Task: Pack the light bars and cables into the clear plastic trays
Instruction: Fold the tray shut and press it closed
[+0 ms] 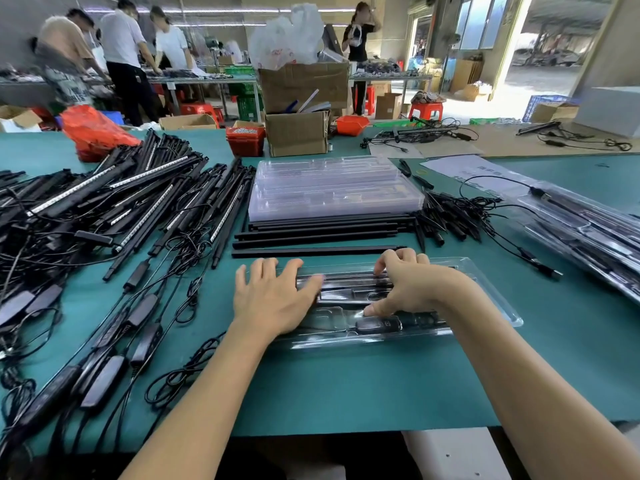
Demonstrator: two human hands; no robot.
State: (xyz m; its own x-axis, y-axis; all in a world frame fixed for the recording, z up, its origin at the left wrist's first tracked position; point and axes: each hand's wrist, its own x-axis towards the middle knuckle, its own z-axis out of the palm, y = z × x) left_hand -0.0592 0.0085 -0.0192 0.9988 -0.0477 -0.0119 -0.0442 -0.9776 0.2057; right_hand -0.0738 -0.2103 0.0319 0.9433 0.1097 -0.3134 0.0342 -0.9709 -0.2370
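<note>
Nothing legible — the white paper sheet [460, 167] carries blurred dark print, the plastic bag [284, 39] faint red marks.

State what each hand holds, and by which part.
Neither hand holds anything. The left hand lies flat on the clear tray, on its left part; the right hand presses curled fingertips onto its middle.

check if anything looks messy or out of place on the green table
Nothing looks damaged. The light bars on the left lie in a loose tangled heap with their cables, unlike the neat tray stack. Both hands, left hand and right hand, rest on the tray being packed.
</note>
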